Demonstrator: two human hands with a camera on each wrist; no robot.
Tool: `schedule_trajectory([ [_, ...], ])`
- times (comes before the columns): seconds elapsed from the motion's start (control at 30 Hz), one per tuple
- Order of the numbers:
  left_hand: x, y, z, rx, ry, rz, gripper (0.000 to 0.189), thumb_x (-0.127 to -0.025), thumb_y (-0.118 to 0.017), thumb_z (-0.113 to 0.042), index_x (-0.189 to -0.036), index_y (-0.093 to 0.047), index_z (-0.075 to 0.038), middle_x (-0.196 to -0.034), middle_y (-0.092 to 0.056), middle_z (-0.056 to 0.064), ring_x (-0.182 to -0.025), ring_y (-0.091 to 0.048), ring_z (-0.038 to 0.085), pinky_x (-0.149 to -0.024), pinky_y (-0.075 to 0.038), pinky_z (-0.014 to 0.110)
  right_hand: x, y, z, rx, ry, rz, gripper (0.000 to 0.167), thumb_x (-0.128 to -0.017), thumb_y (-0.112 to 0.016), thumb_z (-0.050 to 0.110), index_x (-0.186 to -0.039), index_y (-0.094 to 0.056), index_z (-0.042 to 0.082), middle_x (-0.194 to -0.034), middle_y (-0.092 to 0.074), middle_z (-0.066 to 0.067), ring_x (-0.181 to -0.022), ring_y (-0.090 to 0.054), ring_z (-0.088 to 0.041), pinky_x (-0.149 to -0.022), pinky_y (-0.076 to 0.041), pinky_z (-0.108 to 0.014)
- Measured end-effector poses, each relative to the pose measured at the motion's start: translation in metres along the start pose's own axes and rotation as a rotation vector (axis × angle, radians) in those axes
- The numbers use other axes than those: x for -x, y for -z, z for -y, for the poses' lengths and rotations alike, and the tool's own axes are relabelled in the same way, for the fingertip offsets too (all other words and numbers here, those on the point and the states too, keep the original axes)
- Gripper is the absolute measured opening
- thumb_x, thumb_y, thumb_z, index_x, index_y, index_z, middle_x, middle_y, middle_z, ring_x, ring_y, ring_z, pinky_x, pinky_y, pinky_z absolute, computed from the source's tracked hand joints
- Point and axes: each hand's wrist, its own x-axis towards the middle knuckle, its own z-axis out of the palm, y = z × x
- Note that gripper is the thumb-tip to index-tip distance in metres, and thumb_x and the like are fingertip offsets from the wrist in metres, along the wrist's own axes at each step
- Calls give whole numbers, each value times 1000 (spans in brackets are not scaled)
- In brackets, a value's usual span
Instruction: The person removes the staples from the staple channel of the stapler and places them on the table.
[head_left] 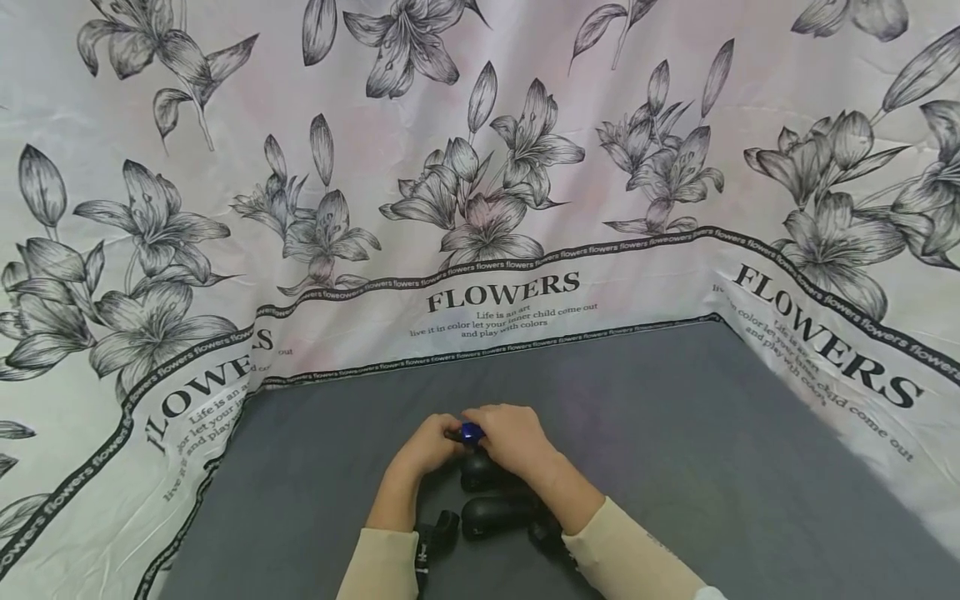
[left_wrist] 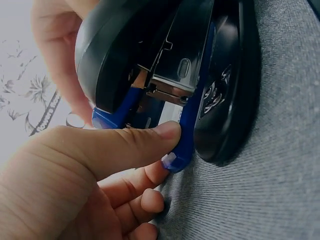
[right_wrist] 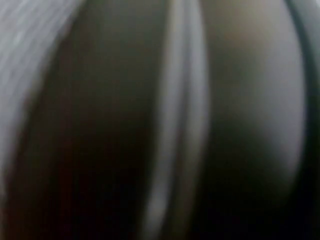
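Observation:
Between the two hands is a blue stapler, its jaws apart in the left wrist view. My left hand pinches its front end, the thumb laid across the blue base. The right hand holds it from the other side, fingers bent over the top; in the left wrist view part of that hand shows behind. A black stapler with a silver magazine stands close in front of the blue one and partly covers it. Only blurred dark surfaces fill the right wrist view.
A long black rounded object lies on the grey cloth surface nearer the body. Black wrist gear sits by the left sleeve. White flower-printed fabric borders the surface at the back and both sides.

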Motion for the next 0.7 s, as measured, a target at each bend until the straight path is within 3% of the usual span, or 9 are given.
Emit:
schedule_trajectory([
  [0.17, -2, -2, -2, -7, 1, -5, 7, -82, -81, 0, -87, -77, -1, -100, -66, 7, -86, -54, 18, -75, -47, 35, 2, -2, -2, -1, -53, -4, 28, -81, -88, 15, -108, -79, 22, -97, -76, 5, -84, -71, -19, -65, -57, -41],
  [0.37, -2, -2, -3, -17, 2, 1, 6, -81, -80, 2, -86, -76, 0, -96, -65, 6, -82, -53, 17, -73, -46, 34, 2, -1, -9, -64, -48, 6, 33, -83, -87, 15, -114, -79, 20, -102, -77, 1, -89, -72, -22, -71, -58, -43],
  [0.57, -1, -2, -3, -54, -18, -1, 11, -81, -81, -1, -92, -79, -2, -98, -67, 5, -90, -59, 18, -79, -51, 39, 0, 19, -16, -270, -164, 51, 43, -83, -87, 16, -125, -75, 15, -114, -75, -7, -100, -71, -28, -83, -56, -47],
  [0.7, 1, -2, -2, -50, -19, -10, 15, -81, -81, -1, -96, -79, 0, -99, -66, 6, -91, -59, 20, -80, -51, 40, -2, 29, -21, -342, -191, 109, 43, -85, -86, 17, -126, -73, 14, -116, -73, -7, -103, -70, -27, -85, -55, -47],
])
